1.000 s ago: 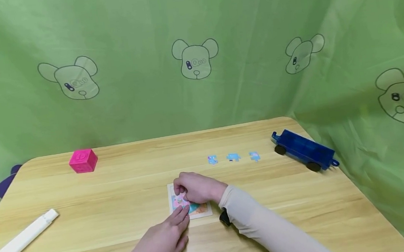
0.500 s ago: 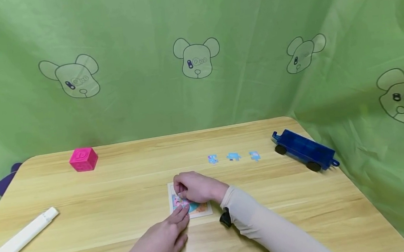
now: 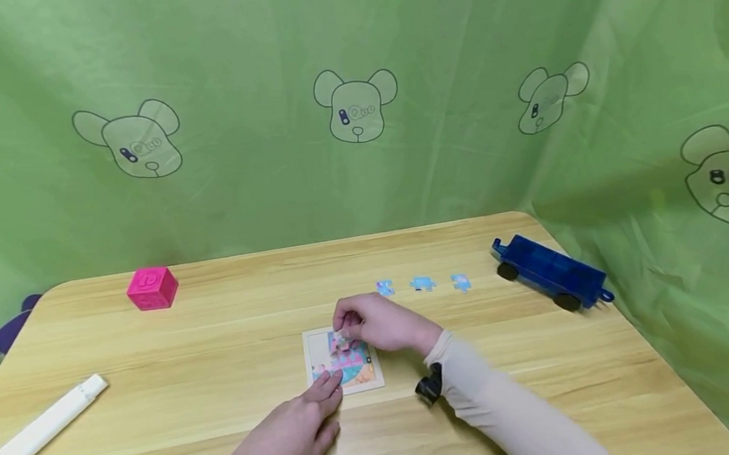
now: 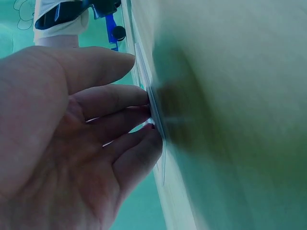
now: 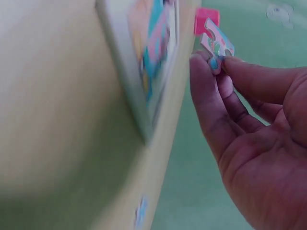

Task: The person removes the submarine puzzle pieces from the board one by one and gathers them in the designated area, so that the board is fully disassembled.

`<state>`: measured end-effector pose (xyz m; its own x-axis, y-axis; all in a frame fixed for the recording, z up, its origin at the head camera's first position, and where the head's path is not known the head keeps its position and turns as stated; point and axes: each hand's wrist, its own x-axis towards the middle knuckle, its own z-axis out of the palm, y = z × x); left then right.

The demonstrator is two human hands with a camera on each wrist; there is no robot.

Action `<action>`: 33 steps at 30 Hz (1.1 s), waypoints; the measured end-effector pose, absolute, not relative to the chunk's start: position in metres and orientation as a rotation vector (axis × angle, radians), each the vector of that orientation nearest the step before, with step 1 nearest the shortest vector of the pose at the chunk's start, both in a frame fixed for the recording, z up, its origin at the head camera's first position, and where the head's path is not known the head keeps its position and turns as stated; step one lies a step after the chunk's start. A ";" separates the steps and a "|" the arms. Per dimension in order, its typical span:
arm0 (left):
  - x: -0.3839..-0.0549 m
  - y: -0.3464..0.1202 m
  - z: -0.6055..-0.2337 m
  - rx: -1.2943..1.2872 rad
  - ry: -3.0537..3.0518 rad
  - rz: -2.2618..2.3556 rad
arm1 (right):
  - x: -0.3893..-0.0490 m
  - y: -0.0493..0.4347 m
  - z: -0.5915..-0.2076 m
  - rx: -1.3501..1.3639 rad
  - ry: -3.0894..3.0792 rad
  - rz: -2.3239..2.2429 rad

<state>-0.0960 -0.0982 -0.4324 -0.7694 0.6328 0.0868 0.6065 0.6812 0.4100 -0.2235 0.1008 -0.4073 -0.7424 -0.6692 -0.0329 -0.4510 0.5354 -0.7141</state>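
A small jigsaw puzzle in a white tray (image 3: 379,377) lies flat before me, its lower part filled with a pink, teal and orange picture. Pale tray bottom shows at its upper left. Between thumb and fingertips my right hand (image 3: 376,321) pinches a jigsaw piece (image 5: 218,45), pink and blue with cut-out edges, held up over the tray's upper part. My left hand (image 3: 289,436) rests its extended fingertips on the puzzle's lower left edge. From the side, the left wrist view has those fingertips (image 4: 146,98) right at the thin tray, thumb apart.
Several loose things lie on the wooden table (image 3: 222,388). Behind the tray are three blue jigsaw pieces (image 3: 422,283) in a row. A pink block (image 3: 153,288) stands at the back left, a blue toy wagon (image 3: 549,268) at the right, and a white bar (image 3: 36,441) at the left.
My right hand has lifted off the puzzle's left part and moved right and back, carrying a jigsaw piece. More of the tray now shows. The left hand has stayed put.
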 end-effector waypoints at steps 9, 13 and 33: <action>-0.097 -0.097 -0.433 0.992 2.791 0.631 | -0.237 0.146 -0.402 -0.793 2.523 -1.063; -0.096 -0.097 -0.433 0.982 2.785 0.632 | -0.242 0.159 -0.404 -0.718 2.581 -0.951; -0.096 -0.100 -0.433 0.977 2.758 0.674 | -0.249 0.170 -0.416 -0.578 2.708 -0.775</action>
<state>-0.0957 -0.0997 -0.4328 -0.7797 0.6259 0.0182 0.5637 0.6889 0.4558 -0.2492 0.1696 -0.4161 -0.8854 -0.4428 -0.1412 -0.3011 0.7779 -0.5515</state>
